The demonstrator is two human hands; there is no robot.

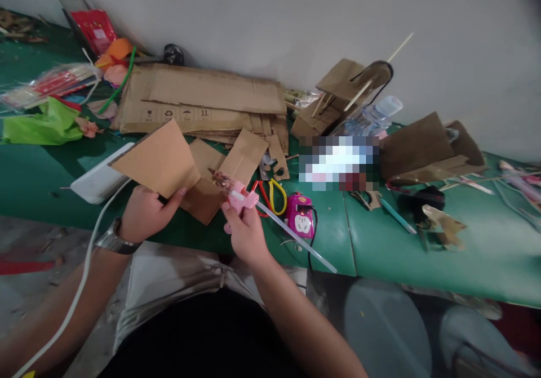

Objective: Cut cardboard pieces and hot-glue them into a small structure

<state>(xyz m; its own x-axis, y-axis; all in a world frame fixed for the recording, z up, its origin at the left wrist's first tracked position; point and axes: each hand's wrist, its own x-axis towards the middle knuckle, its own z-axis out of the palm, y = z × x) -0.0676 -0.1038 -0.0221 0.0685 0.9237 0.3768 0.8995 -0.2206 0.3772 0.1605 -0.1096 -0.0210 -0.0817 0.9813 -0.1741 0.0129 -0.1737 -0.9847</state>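
Note:
My left hand (154,212) is closed on the lower edge of a folded cardboard piece (158,158), tilted up above the green table. In my right hand (247,228) is a pink hot glue gun (240,198), its brownish, crusted nozzle pointing left toward the cardboard. A long translucent glue stick (296,234) sticks out of the gun's back end toward the lower right. Under and beside the nozzle lie flat cardboard pieces (246,150). Scissors with red and yellow handles (278,196) rest just right of the gun.
A purple power socket block (300,216) sits right of the scissors. Stacked cardboard sheets (203,93) lie at the back. Cardboard constructions (416,147) and a plastic bottle (386,110) stand to the right. A white cable (87,262) runs past my left arm. Grey stools (386,327) are below the table.

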